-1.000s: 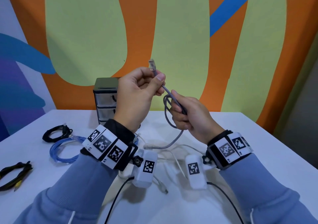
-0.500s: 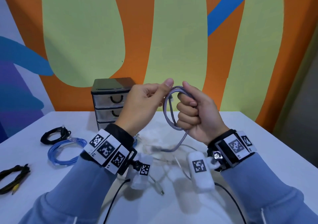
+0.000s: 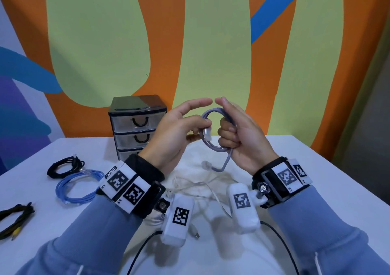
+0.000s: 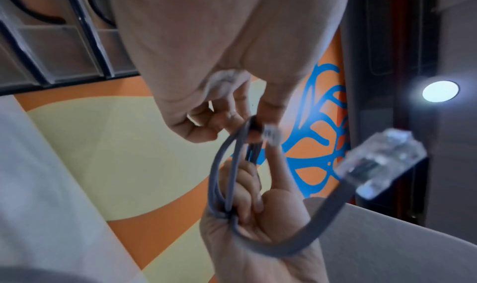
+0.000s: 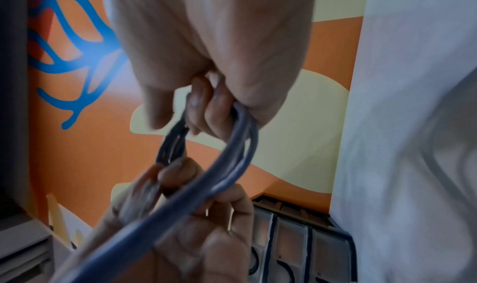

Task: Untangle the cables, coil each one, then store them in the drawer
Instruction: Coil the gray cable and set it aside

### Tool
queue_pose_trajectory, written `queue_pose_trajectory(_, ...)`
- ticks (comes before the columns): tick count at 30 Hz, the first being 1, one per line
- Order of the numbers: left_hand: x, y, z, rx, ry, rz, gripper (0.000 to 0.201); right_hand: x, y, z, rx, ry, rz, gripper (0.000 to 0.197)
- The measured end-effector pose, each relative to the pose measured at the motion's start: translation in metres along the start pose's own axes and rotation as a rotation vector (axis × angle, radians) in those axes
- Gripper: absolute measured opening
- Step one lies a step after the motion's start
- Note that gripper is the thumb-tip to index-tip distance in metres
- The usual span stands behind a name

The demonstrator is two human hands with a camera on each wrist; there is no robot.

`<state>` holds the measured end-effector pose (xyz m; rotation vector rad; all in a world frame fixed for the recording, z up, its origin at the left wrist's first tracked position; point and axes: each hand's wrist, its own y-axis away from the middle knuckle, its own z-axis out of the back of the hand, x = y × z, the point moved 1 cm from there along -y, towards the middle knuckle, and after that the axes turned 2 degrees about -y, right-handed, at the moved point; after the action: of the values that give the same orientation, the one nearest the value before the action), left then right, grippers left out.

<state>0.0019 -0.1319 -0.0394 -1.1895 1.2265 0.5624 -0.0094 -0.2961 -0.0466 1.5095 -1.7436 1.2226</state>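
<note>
White table (image 3: 316,169), no legible writing, both hands gripping grey cable (image 3: 207,114)

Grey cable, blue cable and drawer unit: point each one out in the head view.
grey cable (image 3: 213,147): head view, on the lower arc of the coil between the hands.
blue cable (image 3: 69,183): head view, on the coil's left strands on the table.
drawer unit (image 3: 138,104): head view, on its dark top.
</note>
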Motion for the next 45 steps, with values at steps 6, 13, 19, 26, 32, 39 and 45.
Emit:
queue_pose_trajectory(6, 0.005, 0.003, -0.002, 0.053, -0.041, -0.022, 0.042, 0.004, 0.004, -0.004, -0.026, 0.104, 0.040, 0.008)
queue_pose_trajectory(13, 0.002, 0.000, 0.011, -0.047, -0.439, -0.205, 0.026, 0.003, -0.002, 0.004, -0.075, 0.057, -0.021, 0.013)
queue_pose_trajectory(19, 0.002, 0.003, 0.009, -0.152, -0.651, -0.331, 0.014, 0.002, 0.002, -0.001, -0.066, 0.413, 0.015, 0.020)
queue_pose_trajectory(26, 0.003, -0.004, 0.027, -0.222, -0.555, -0.333, 0.020, 0.005, 0.000, 0.007, -0.197, 0.186, 0.023, 0.019)
queue_pose_trajectory(32, 0.006, -0.001, 0.027, -0.164, -0.444, -0.309, 0.020, 0.003, 0.004, 0.000, -0.018, 0.131, -0.088, 0.027)
queue_pose_trajectory(39, 0.009, -0.001, 0.027, -0.224, -0.611, -0.299, 0.027, -0.006, 0.005, -0.005, 0.038, 0.205, -0.097, 0.027)
queue_pose_trajectory(45, 0.020, -0.002, 0.020, -0.183, -0.574, -0.168, 0.013, -0.009, 0.007, -0.011, 0.035, 0.221, -0.096, 0.033)
